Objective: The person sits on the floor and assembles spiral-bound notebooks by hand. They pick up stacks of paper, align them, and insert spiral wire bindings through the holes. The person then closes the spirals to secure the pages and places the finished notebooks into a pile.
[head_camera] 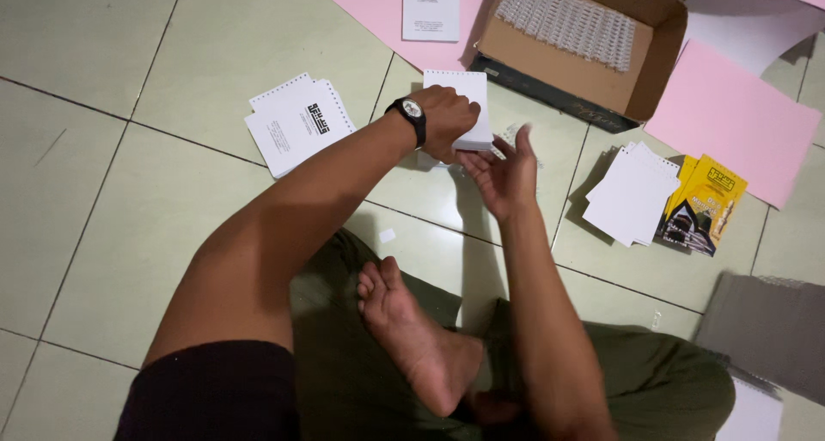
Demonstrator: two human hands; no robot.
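My left hand (445, 119), with a black wristwatch on its wrist, grips the near edge of a small stack of white punched pages (461, 93) held above the tiled floor. My right hand (505, 173) is just below and to the right of the stack, palm up, fingers apart, with a blurred white wire binding coil (514, 133) at its fingertips. I cannot tell whether the fingers pinch the coil or only touch it. I sit cross-legged, and a bare foot (412, 329) rests on my lap.
An open cardboard box (653, 54) of white binding coils stands at the back. Pink sheets (730, 114) lie around it. A white punched pile (296, 123) sits to the left, another (632, 192) to the right beside yellow printed covers (706, 202). A grey sheet (765, 329) lies at right.
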